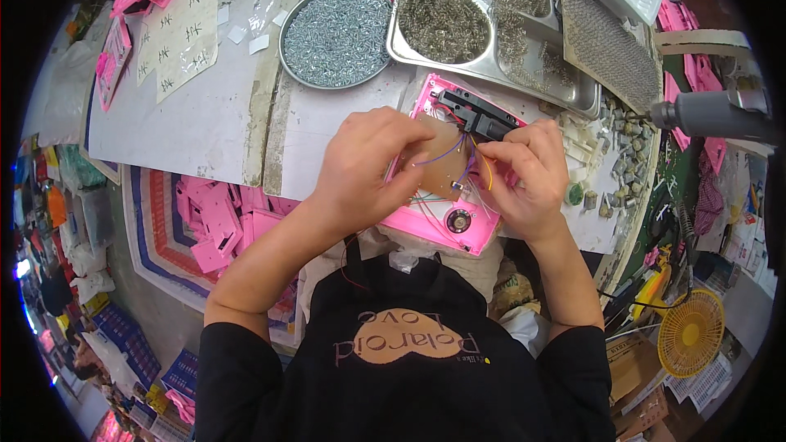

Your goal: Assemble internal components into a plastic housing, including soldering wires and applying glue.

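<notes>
At eleven o'clock on the counter (205,135), a round pan (282,51) is full of little silver screws (336,37). A shiny metal tray (458,67) with tiny metal bits (442,24) sits at one o'clock. A yellow fan (692,333) is at four, and blue boxes (127,342) sit at eight.

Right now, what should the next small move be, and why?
Probably the right hand should ease the yellow wire clear of the tan board, while the left hand steadies the board. The yellow wire arcs beside the right fingertips, a purple wire crosses the board, and the board lies over the pink housing, so loose wires might get pinched.
</notes>
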The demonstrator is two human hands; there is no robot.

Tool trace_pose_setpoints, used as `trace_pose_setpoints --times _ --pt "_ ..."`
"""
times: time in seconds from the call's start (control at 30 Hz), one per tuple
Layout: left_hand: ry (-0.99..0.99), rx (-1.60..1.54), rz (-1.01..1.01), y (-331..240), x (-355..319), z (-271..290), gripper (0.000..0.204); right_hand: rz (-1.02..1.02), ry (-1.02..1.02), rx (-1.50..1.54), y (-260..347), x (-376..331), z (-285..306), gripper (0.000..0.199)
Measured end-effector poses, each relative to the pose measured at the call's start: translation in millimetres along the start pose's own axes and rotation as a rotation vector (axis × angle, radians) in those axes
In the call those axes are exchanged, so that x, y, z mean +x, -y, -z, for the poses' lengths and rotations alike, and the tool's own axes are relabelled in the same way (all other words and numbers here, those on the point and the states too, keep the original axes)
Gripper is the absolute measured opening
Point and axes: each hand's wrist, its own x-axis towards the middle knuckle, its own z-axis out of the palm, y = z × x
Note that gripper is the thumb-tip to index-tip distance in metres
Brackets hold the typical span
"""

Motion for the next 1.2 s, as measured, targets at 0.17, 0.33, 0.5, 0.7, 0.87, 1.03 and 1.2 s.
trace_pose_setpoints --times 0.17,0.33,0.5,0.7,0.87,1.03,1.2 --pt "0.088 0.146 -0.182 -8.1 26.8 -11.3 0.04 0.019 0.035 0.018 2.8 -1.6 9.0 0.029" --pt "0.163 0.222 -0.306 -7.5 30.4 -19.9 0.029 -0.006 0.19 0.168 -14.2 -10.2 66.6 0.023" --pt "0.089 0.147 -0.262 -17.0 27.6 -25.8 0.022 -0.538 -0.076 -0.173 -94.5 -35.2 168.2 0.011" --pt "-0.004 0.018 -0.136 -11.2 9.3 -27.0 0.039 -0.482 0.092 -0.552 -137.1 -51.8 200.1 0.011" --pt "0.069 0.037 -0.084 -22.3 0.3 -13.3 0.042 -0.55 0.086 -0.814 -148.2 -52.0 159.6 0.021" --pt "0.102 0.115 -0.292 -48.4 29.8 -2.8 0.042 -0.456 0.059 -0.665 -148.8 -61.6 164.9 0.023" --pt "0.302 -0.039 -0.12 -102.7 82.1 -40.4 0.035 -0.267 -0.089 -0.191 -78.8 -48.0 140.5 0.021"
